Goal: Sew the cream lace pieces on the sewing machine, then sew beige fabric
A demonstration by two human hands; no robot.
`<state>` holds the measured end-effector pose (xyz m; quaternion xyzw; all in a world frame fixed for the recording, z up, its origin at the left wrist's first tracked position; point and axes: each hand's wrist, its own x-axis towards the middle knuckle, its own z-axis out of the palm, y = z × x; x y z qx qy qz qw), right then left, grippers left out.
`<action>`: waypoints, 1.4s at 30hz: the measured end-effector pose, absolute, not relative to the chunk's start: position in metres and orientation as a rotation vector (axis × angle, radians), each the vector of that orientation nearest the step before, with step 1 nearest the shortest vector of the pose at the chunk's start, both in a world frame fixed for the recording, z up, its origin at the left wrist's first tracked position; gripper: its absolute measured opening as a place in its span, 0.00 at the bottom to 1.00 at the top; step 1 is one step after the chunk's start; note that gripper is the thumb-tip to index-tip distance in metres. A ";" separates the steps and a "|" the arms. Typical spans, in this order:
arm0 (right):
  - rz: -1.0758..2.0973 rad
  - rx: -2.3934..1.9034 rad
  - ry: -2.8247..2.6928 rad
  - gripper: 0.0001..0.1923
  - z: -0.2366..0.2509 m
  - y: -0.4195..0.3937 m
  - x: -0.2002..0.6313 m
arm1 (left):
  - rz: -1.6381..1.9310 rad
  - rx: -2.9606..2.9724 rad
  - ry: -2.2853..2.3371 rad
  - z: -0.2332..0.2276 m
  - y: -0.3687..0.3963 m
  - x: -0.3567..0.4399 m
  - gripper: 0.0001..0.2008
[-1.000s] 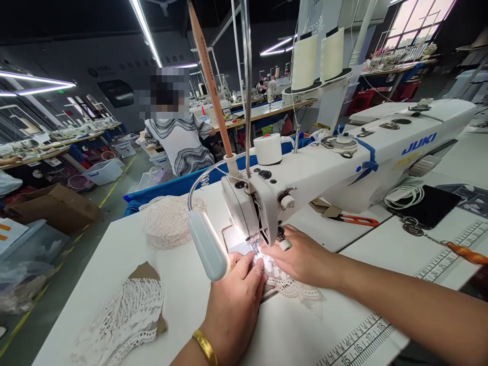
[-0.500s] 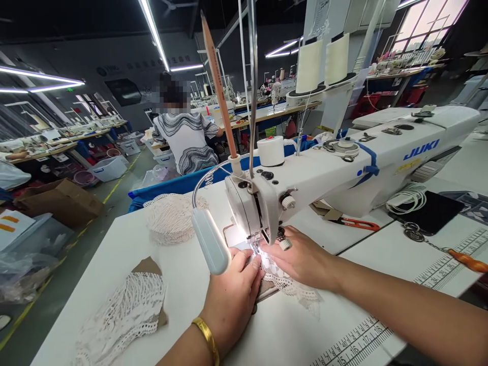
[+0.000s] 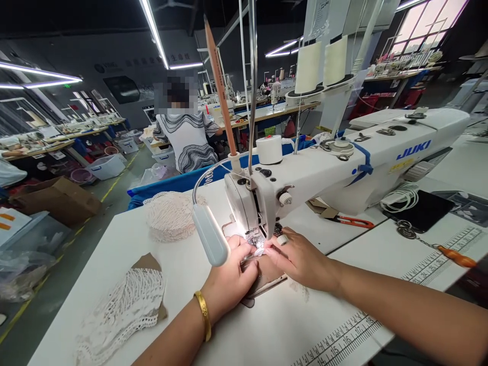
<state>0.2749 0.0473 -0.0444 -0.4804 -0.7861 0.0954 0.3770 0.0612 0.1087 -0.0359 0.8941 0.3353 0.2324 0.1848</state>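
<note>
Fingers of the right hand [image 3: 307, 258] pinch lace [image 3: 260, 250] under the needle end of the sewing machine [image 3: 305, 175], while the left hand [image 3: 225, 274] touches it, gripping or not I can't tell from here.

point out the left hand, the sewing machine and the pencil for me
Left hand [image 3: 229, 277]: head view, on the back of the hand
Sewing machine [image 3: 324, 173]: head view, on the side of its white arm
Pencil [image 3: 220, 86]: head view, midway along its shaft

A coiled white cord [image 3: 398, 206] overlaps a black slab [image 3: 434, 209] — orange-ended keychain [image 3: 454, 255] nearby.
</note>
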 end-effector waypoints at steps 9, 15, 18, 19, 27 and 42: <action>0.199 -1.230 -1.994 0.15 -0.046 0.048 0.272 | 0.687 2.496 0.959 -0.043 0.113 0.064 0.05; -0.084 -1.191 -2.055 0.17 -0.049 0.048 0.270 | 0.755 2.470 0.948 -0.044 0.115 0.063 0.10; -0.227 -1.196 -2.031 0.14 -0.052 0.049 0.270 | 0.786 2.475 0.949 -0.044 0.114 0.064 0.10; -0.262 -1.198 -2.024 0.14 -0.052 0.049 0.270 | 0.793 2.479 0.951 -0.045 0.114 0.064 0.10; -0.339 -1.190 -2.057 0.21 -0.048 0.047 0.268 | 0.806 2.481 0.946 -0.049 0.116 0.064 0.07; -0.243 -1.205 -1.891 0.13 -0.062 0.056 0.272 | 0.820 2.474 0.914 -0.050 0.117 0.063 0.08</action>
